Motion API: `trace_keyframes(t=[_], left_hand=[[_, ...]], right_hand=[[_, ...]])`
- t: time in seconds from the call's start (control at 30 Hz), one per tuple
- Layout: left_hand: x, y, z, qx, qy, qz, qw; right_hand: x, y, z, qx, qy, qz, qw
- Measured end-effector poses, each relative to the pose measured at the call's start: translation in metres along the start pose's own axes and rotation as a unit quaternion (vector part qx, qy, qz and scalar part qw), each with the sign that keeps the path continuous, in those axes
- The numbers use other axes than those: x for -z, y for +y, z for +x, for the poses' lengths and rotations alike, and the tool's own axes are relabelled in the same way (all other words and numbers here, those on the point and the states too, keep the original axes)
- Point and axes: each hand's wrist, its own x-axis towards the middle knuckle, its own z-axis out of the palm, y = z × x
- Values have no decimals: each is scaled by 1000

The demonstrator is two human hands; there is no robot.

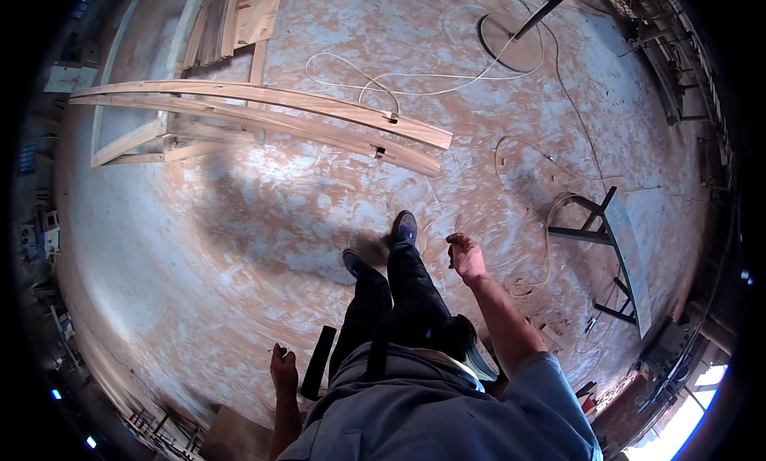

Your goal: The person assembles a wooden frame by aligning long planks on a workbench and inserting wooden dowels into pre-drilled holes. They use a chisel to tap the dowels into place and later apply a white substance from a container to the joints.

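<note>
My left hand (283, 370) hangs beside my left hip, its fingers curled in. A tiny thin thing seems to stick out near the fingertips, too small to name. Beside that hand is a flat black bar-shaped thing (319, 360). My right hand (467, 257) is out ahead on the right above the floor, fingers curled together; whatever may be in them is hidden. Neither hand touches the two long wooden beams (319, 103) ahead on the left. Each beam has a dark notch near its right end. They rest across a low wooden frame (128, 144).
Several boards (231, 26) lie stacked behind the beams. A pale cord (447, 88) loops over the dusty floor (263, 229) toward a round base (511, 43) with a post. To the right is a panel with black legs (630, 257), with a hose (547, 245) near it.
</note>
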Motion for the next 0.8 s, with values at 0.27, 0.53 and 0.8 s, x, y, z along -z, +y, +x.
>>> trace_keyframes(t=[0.27,0.53,0.8], left_hand=[[18,-28,11,4,-4,6,1000],[26,-34,13,14,-8,-7,1000],[28,-31,18,5,-14,-11,1000]], right_hand=[[-26,21,-9,37,-12,-61,997],[-37,18,-23,17,-2,-71,997],[-20,65,-14,33,9,-168,985]])
